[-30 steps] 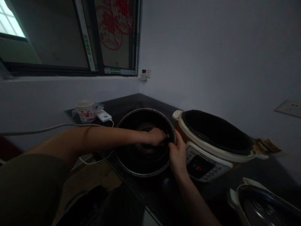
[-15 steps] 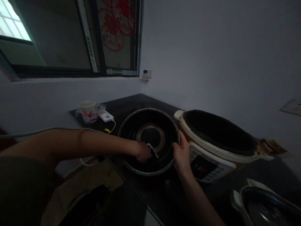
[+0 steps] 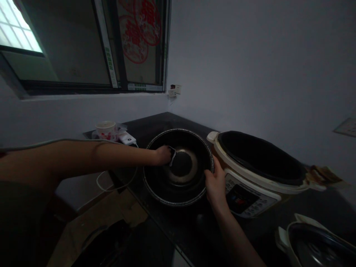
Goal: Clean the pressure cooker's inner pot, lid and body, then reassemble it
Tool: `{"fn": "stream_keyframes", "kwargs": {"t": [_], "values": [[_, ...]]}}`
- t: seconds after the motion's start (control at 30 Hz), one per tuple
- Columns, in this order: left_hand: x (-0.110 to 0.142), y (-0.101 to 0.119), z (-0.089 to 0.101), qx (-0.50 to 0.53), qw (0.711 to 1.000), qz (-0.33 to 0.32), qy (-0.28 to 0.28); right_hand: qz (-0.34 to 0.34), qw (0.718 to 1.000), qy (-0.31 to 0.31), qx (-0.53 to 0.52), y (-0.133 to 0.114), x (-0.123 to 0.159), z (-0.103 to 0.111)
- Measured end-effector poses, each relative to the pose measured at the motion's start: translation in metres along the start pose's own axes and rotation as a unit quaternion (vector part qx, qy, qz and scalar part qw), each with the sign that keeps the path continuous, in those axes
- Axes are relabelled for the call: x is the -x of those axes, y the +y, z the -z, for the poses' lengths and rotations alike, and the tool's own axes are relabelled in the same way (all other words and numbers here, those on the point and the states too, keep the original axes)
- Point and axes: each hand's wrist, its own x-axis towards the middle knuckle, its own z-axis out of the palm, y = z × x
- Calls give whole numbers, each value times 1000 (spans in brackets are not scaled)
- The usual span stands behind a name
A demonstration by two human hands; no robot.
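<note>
A round dark pot [image 3: 178,203] with a speckled rim and a pale ring on its bottom stands on the black countertop. My left hand [image 3: 163,155] reaches inside it, closed on a dark cloth [image 3: 172,154] with a white edge, near the left part of the inner wall. With the thumb inside and the fingers around the outside, my right hand [image 3: 216,181] grips the pot's right rim.
Beside the pot on the right stands an open electric cooker [image 3: 258,155], and its lid [image 3: 317,241] lies nearer me. A bagged paper cup [image 3: 106,130] and a white power strip [image 3: 128,139] with a cable are at back left.
My left hand has swept the cloth from the pot's right side through the near side to the left wall. My right hand stays on the rim.
</note>
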Motion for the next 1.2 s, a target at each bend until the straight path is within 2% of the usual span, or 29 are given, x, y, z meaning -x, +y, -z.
{"fn": "stream_keyframes", "kwargs": {"t": [0.13,0.27,0.47,0.6,0.77,1.0,1.1,1.2], "values": [[-25,1,13,23,998,15,64,-1,1000,-1,13,-3,2,-1],[-44,11,25,56,993,8,104,5,1000,6,19,-5,3,-1],[-54,31,27,82,989,1,121,8,1000,-7,19,-5,4,-1],[-59,37,24,93,988,8,125,3,1000,-5,19,-5,2,-1],[-59,27,15,93,988,34,121,3,1000,-2,21,-4,3,1],[-38,4,-15,93,992,56,61,11,999,9,38,-8,6,-2],[-27,7,-28,98,993,42,46,11,999,4,32,-6,5,-2],[-18,19,-36,90,995,10,47,12,999,8,29,-3,3,-2]]}}
